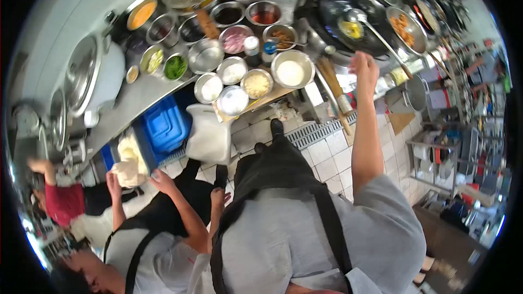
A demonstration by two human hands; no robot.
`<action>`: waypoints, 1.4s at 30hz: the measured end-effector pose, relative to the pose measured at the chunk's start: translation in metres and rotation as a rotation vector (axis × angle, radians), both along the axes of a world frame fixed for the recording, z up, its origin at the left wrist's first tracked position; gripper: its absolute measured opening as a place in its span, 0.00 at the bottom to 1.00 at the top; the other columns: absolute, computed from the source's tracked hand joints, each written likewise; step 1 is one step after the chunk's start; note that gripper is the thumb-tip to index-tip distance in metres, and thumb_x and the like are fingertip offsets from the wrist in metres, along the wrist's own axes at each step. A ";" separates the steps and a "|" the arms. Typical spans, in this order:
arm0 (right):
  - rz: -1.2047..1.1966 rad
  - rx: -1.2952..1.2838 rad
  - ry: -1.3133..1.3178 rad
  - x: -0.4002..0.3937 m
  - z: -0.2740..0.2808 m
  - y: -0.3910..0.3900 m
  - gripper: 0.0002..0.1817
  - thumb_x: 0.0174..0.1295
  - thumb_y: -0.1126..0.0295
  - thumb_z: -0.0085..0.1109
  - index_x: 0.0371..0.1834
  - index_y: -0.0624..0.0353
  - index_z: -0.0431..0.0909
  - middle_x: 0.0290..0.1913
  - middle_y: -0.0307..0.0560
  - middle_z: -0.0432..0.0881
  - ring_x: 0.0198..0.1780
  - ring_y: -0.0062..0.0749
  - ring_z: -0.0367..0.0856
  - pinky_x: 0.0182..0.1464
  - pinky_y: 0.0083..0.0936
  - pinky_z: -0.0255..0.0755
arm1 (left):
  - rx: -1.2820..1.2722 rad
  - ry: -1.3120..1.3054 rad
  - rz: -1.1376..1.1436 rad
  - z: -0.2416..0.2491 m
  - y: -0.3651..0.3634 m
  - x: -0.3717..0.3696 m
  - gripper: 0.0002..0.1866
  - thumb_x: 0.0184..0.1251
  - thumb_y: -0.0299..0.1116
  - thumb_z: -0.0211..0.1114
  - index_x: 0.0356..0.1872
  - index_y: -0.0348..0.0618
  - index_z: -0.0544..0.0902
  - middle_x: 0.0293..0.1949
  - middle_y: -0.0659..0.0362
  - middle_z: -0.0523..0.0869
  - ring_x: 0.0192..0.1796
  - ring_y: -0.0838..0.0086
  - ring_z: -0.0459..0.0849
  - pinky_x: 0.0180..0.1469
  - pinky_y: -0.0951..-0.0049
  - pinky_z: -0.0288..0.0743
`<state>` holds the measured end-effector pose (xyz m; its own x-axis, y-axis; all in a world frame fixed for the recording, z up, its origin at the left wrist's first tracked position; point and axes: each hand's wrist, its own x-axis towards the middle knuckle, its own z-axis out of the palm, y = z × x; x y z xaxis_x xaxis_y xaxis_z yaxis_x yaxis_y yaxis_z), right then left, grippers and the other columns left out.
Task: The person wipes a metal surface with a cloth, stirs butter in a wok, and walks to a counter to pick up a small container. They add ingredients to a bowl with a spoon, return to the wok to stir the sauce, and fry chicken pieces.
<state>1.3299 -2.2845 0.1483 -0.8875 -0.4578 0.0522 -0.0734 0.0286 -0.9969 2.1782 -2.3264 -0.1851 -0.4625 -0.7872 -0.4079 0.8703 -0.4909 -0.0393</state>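
My right hand is stretched forward at the near rim of a black wok, its fingers curled together. Whatever may be in those fingers is hidden. Inside the wok, a ladle rests with its bowl near something yellow, and its handle slants over the rim, apart from my hand. My left hand hangs low beside my black apron, loosely bent and holding nothing that I can see. Just left of the wok stand a bowl of white powder and a blue-capped bottle.
A co-worker on my left holds a pale lump over a tub. Bowls of chopped ingredients, such as greens, crowd the counter. A white stool and blue bins stand below. A pan of orange pieces sits right.
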 end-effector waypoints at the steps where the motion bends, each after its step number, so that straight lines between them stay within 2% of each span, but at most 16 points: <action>1: 0.047 -0.001 -0.088 0.034 0.000 -0.003 0.16 0.79 0.63 0.56 0.52 0.67 0.83 0.38 0.49 0.87 0.31 0.28 0.85 0.32 0.26 0.80 | -0.010 -0.538 -0.277 -0.012 0.074 -0.061 0.21 0.73 0.34 0.63 0.60 0.32 0.77 0.42 0.46 0.84 0.38 0.57 0.88 0.44 0.62 0.84; 2: 0.109 -0.020 -0.229 0.066 0.004 -0.005 0.16 0.79 0.62 0.56 0.53 0.66 0.83 0.38 0.51 0.87 0.31 0.28 0.85 0.33 0.25 0.80 | 0.043 -1.075 -0.561 -0.003 0.108 -0.095 0.21 0.71 0.31 0.62 0.62 0.32 0.76 0.44 0.45 0.84 0.39 0.56 0.89 0.42 0.61 0.86; 4: 0.234 -0.070 -0.370 0.100 -0.021 -0.009 0.17 0.78 0.61 0.59 0.55 0.66 0.81 0.38 0.49 0.87 0.31 0.28 0.85 0.32 0.24 0.79 | 0.237 -1.336 -0.754 0.006 0.136 -0.120 0.24 0.69 0.25 0.61 0.65 0.31 0.73 0.48 0.44 0.84 0.41 0.53 0.92 0.37 0.60 0.89; 14: 0.533 0.250 -0.124 0.181 0.020 -0.049 0.21 0.79 0.61 0.58 0.62 0.69 0.78 0.36 0.46 0.85 0.24 0.20 0.78 0.24 0.18 0.71 | 0.293 -1.286 -0.805 0.017 0.151 -0.143 0.30 0.67 0.22 0.57 0.71 0.32 0.66 0.54 0.43 0.83 0.44 0.51 0.92 0.37 0.58 0.90; 15: 0.541 0.225 -0.138 0.180 0.026 -0.048 0.21 0.79 0.61 0.58 0.62 0.69 0.78 0.36 0.45 0.85 0.24 0.19 0.77 0.23 0.18 0.70 | 0.291 -1.297 -0.761 0.024 0.153 -0.146 0.21 0.68 0.23 0.61 0.61 0.35 0.72 0.47 0.48 0.82 0.44 0.51 0.91 0.41 0.56 0.90; 22: 0.840 0.300 -0.129 0.166 0.031 -0.008 0.17 0.79 0.66 0.56 0.61 0.67 0.80 0.36 0.42 0.85 0.27 0.18 0.78 0.26 0.18 0.72 | 0.361 -1.261 -0.627 0.027 0.170 -0.171 0.21 0.68 0.22 0.61 0.61 0.34 0.73 0.48 0.48 0.82 0.45 0.51 0.91 0.42 0.57 0.90; 25: 0.839 0.334 -0.047 0.123 0.044 0.037 0.16 0.78 0.68 0.58 0.61 0.67 0.80 0.36 0.41 0.85 0.28 0.18 0.79 0.27 0.17 0.73 | 0.373 -1.289 -0.661 0.023 0.189 -0.189 0.16 0.69 0.22 0.60 0.57 0.35 0.76 0.46 0.47 0.83 0.44 0.51 0.92 0.40 0.55 0.90; 30: 0.770 0.432 -0.311 -0.042 0.046 0.164 0.15 0.76 0.61 0.60 0.51 0.64 0.84 0.34 0.43 0.86 0.26 0.21 0.80 0.23 0.20 0.70 | 0.395 -1.383 -0.698 0.035 0.223 -0.240 0.12 0.71 0.22 0.59 0.53 0.35 0.77 0.45 0.47 0.84 0.44 0.52 0.92 0.40 0.56 0.91; 32: 0.835 0.653 -0.494 -0.123 0.015 0.232 0.17 0.74 0.57 0.61 0.48 0.63 0.83 0.34 0.47 0.86 0.26 0.25 0.82 0.22 0.22 0.70 | 0.412 -1.420 -0.663 0.033 0.240 -0.269 0.11 0.70 0.22 0.60 0.52 0.37 0.77 0.44 0.50 0.83 0.45 0.53 0.91 0.43 0.57 0.91; 35: 0.685 1.024 -0.499 -0.211 -0.080 0.312 0.19 0.70 0.55 0.61 0.37 0.63 0.86 0.29 0.49 0.89 0.23 0.31 0.85 0.23 0.28 0.75 | 0.383 -1.363 -0.576 0.021 0.268 -0.308 0.26 0.71 0.20 0.57 0.69 0.32 0.69 0.46 0.46 0.83 0.42 0.55 0.91 0.43 0.55 0.90; 36: 0.698 1.171 -0.372 -0.258 -0.142 0.343 0.19 0.68 0.55 0.62 0.32 0.61 0.85 0.27 0.48 0.88 0.22 0.33 0.85 0.25 0.31 0.76 | 0.356 -1.350 -0.565 0.015 0.280 -0.325 0.26 0.70 0.21 0.57 0.70 0.32 0.69 0.47 0.47 0.82 0.42 0.54 0.91 0.44 0.55 0.90; 38: 1.133 1.326 0.535 -0.364 -0.312 0.412 0.20 0.65 0.54 0.64 0.21 0.57 0.85 0.22 0.46 0.88 0.20 0.35 0.85 0.29 0.38 0.79 | 0.347 -1.337 -0.567 0.015 0.299 -0.367 0.27 0.70 0.22 0.58 0.70 0.33 0.68 0.48 0.47 0.82 0.44 0.53 0.90 0.45 0.55 0.90; 39: 1.120 1.300 0.769 -0.399 -0.378 0.435 0.22 0.63 0.53 0.65 0.15 0.55 0.84 0.20 0.45 0.87 0.19 0.37 0.85 0.31 0.42 0.80 | 0.374 -1.345 -0.567 0.024 0.307 -0.396 0.27 0.69 0.22 0.58 0.70 0.33 0.68 0.49 0.47 0.81 0.44 0.52 0.90 0.45 0.54 0.89; 40: 0.816 1.124 -0.063 -0.386 -0.361 0.417 0.11 0.64 0.63 0.65 0.40 0.58 0.78 0.30 0.49 0.86 0.26 0.43 0.87 0.31 0.41 0.84 | 0.361 -1.350 -0.573 0.033 0.314 -0.428 0.27 0.69 0.23 0.59 0.70 0.33 0.68 0.49 0.47 0.81 0.44 0.52 0.90 0.45 0.54 0.89; 41: 0.262 0.751 -0.664 -0.371 -0.344 0.399 0.25 0.65 0.73 0.64 0.65 0.61 0.71 0.40 0.54 0.85 0.33 0.49 0.90 0.32 0.41 0.88 | 0.360 -1.361 -0.571 0.046 0.330 -0.454 0.27 0.69 0.23 0.59 0.70 0.33 0.68 0.49 0.47 0.81 0.44 0.52 0.90 0.45 0.54 0.89; 42: 0.263 0.765 -0.624 -0.372 -0.356 0.384 0.29 0.62 0.74 0.66 0.67 0.59 0.69 0.41 0.53 0.85 0.33 0.47 0.90 0.32 0.41 0.88 | 0.366 -1.374 -0.564 0.057 0.347 -0.479 0.28 0.68 0.23 0.59 0.69 0.33 0.68 0.50 0.47 0.81 0.44 0.52 0.90 0.45 0.54 0.89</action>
<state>0.9583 -1.9007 -0.2076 -0.5226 -0.3587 -0.7735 0.3567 0.7320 -0.5805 1.6987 -1.9793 -0.1276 0.2285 -0.4080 -0.8839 0.0426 -0.9029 0.4278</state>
